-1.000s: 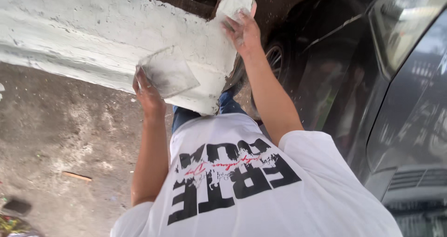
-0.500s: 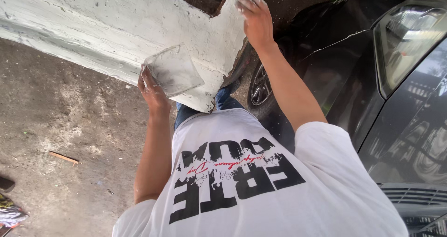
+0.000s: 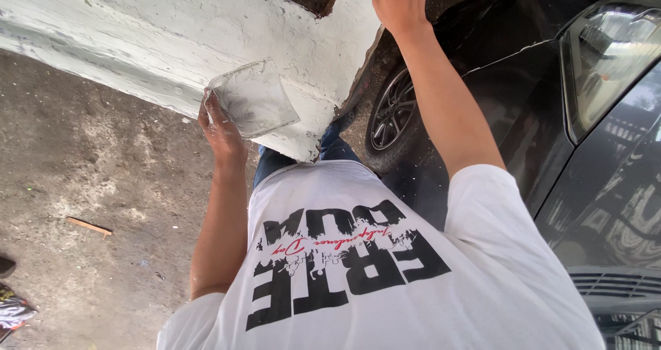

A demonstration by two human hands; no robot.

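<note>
Here the left hand (image 3: 219, 126) holds a flat square plastering board (image 3: 253, 97), fingers curled under its near edge, tilted against the white plastered wall (image 3: 138, 26). The board looks stiff and light, smeared and likely slippery, so a hold under its edge suits it. The right hand (image 3: 398, 0) reaches up to the wall's corner; whether it grips anything I cannot tell. A dark car (image 3: 551, 95) stands just beside.

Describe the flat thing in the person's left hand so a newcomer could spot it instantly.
Start at the white plastered wall. At its lower edge the left hand holds a flat square board smeared with grey-white paste. It is the only loose, hand-held panel against the wall.
</note>
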